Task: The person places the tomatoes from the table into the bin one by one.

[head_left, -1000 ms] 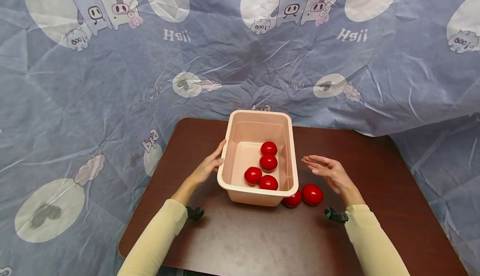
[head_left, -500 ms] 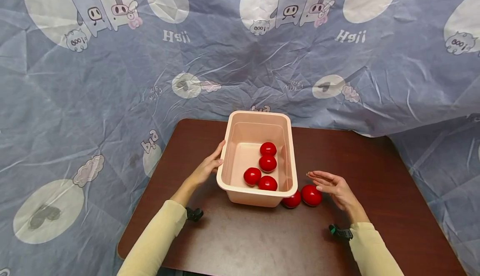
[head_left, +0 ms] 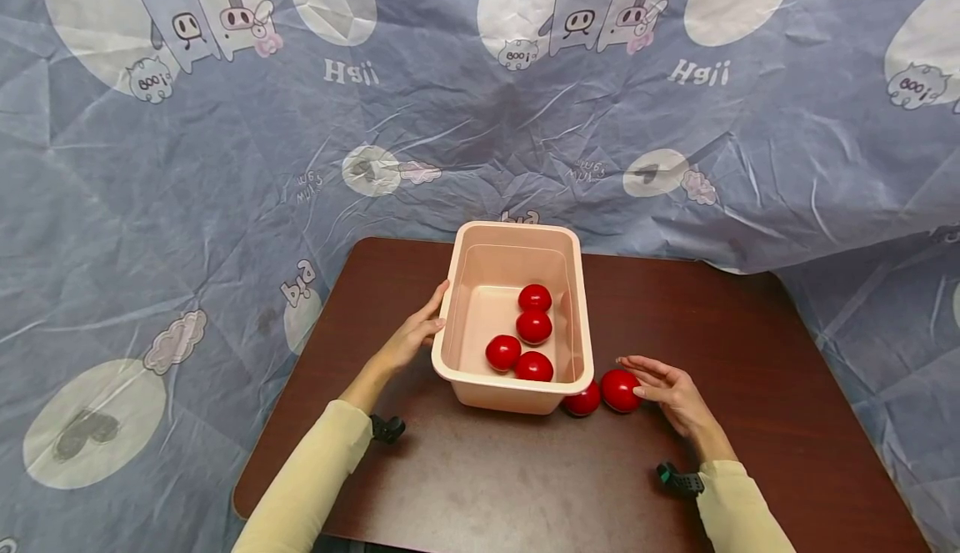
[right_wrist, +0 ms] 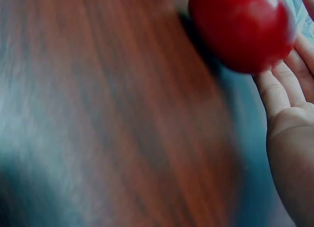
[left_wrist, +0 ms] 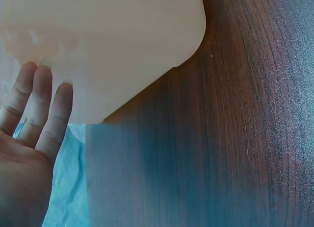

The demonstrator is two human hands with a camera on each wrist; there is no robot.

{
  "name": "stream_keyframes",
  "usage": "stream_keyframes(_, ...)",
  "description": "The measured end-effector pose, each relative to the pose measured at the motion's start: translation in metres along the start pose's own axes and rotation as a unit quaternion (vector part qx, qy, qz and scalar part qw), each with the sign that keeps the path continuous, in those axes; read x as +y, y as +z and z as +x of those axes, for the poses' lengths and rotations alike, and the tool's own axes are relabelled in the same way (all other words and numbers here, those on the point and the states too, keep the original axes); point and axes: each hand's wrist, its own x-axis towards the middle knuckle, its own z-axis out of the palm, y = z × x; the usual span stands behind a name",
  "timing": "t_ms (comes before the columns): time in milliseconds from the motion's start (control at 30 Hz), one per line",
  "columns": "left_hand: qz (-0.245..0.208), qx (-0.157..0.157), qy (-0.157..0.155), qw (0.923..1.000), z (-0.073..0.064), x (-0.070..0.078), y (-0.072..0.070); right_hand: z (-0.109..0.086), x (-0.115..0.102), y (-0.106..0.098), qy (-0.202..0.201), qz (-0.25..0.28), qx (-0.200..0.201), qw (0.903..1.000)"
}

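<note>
A pale pink plastic bin [head_left: 517,399] stands on the table, holding several glossy red balls [head_left: 534,327]. My left hand [head_left: 408,339] is at the bin's left side; in the left wrist view its fingers [left_wrist: 58,116] lie nearly straight against the wall. Outside the bin's near right corner are two more red balls, one [head_left: 582,400] partly hidden by the bin. My right hand [head_left: 675,394] is around the far and right sides of the other red ball [head_left: 620,390], thumb in front. The right wrist view shows extended fingers [right_wrist: 274,89] beside that ball [right_wrist: 243,28]; firm contact is unclear.
The brown wooden table [head_left: 495,486] ends at a rounded edge on the left. Behind it hangs a blue-grey printed cloth [head_left: 465,136]. A dark strap [head_left: 678,480] is on the right wrist and another strap [head_left: 387,429] on the left.
My right hand has come down from beside the bin's right wall, towards me, to the outermost red ball. The left hand and the bin keep their places.
</note>
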Motion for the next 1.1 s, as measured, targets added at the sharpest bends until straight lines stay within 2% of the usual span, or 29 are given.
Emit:
stream_keyframes(233,-0.003,-0.001,-0.002,1.0,0.0,0.0,0.0,-0.006,0.007,-0.002,0.032,-0.029,0.028,0.9987)
stream_keyframes(500,-0.012,0.004,0.0,0.9999,0.002,-0.001,-0.001,-0.005,0.007,-0.002,0.031,-0.051,0.013,0.9981)
stream_keyframes(733,-0.013,0.001,-0.002,0.9999,0.002,-0.001,0.0,-0.007,0.01,-0.004,0.05,-0.061,0.018,0.9968)
stream_keyframes(800,-0.017,0.002,-0.003,0.9998,0.003,-0.005,0.0,-0.008,0.011,-0.004,0.053,-0.059,0.018,0.9967)
stream_keyframes(1000,-0.022,0.015,0.006,0.9996,0.009,-0.031,-0.004,-0.005,0.01,0.0,0.059,-0.072,0.017,0.9955)
stream_keyframes(1100,-0.019,0.02,0.003,0.9996,0.009,-0.035,-0.005,-0.004,0.009,0.002,0.06,-0.076,0.023,0.995)
